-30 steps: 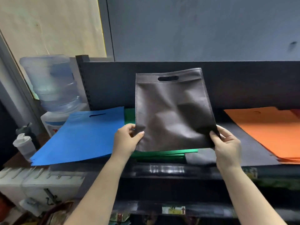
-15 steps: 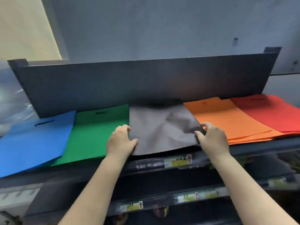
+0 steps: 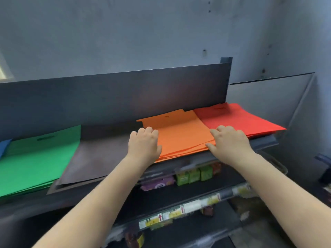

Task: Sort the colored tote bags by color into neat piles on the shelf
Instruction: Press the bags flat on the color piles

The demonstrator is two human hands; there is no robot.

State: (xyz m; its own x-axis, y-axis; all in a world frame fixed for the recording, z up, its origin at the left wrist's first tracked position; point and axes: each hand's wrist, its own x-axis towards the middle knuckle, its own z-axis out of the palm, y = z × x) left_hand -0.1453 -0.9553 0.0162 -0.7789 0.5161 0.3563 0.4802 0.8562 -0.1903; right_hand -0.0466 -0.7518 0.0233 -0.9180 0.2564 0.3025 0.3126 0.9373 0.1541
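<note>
Grey walls are framing a dark metal shelf whose upright back panel is running behind a row of flat tote bags. At the far left edge, a sliver of a blue bag is peeking into view, partly under the green pile, which is lying flat with its handle slot toward the back panel. Just beside it, the grey bags are lying in a flat pile, their front edge reaching the lip of the shelf.

A person's left hand is resting palm down where the grey bags are meeting the orange pile; its fingers are bending loosely at the knuckles, and whether they are gripping an edge cannot be told. The orange pile is sitting between the two hands, several layers showing at its front edge, one bag at the back lying slightly askew. The right hand is lying across the seam between the orange pile and the red pile, fingers spread fairly flat on top and the thumb touching the orange stack's front right corner. The red pile is sitting at the right end of the shelf, its far corner jutting past the edge.

Below, lower shelves are carrying blurred packaged goods in green, purple and red, with yellow-and-white price tags along the rails.
</note>
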